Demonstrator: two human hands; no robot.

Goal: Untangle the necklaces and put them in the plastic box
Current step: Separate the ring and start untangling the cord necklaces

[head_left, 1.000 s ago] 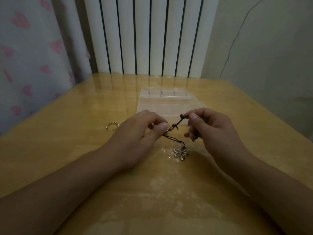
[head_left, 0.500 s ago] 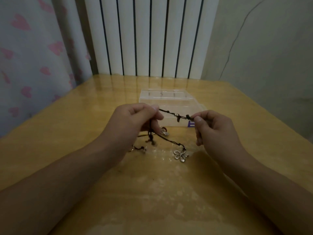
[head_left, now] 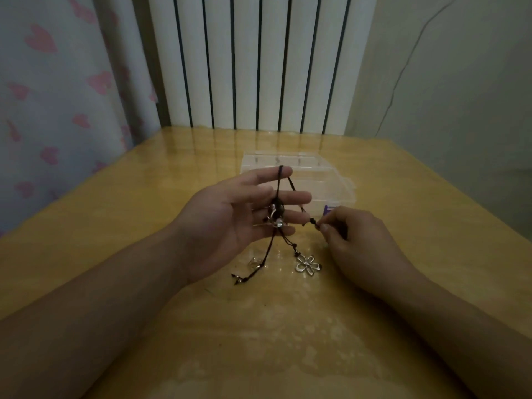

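Black cord necklaces (head_left: 278,197) w/ flower pendant (head_left: 308,264)

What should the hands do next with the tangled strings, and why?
Probably the right hand should gently draw its pinched cord end away from the left hand. The black cord hangs looped over the left hand's spread fingers, with a knotted clump of beads at the palm, and the flower pendant lies on the table. Nothing seems to be in the plastic box yet.

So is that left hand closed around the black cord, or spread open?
Spread open. The left hand has straight, splayed fingers, palm showing; the black cord is just looped over its top finger and hangs down across the palm.
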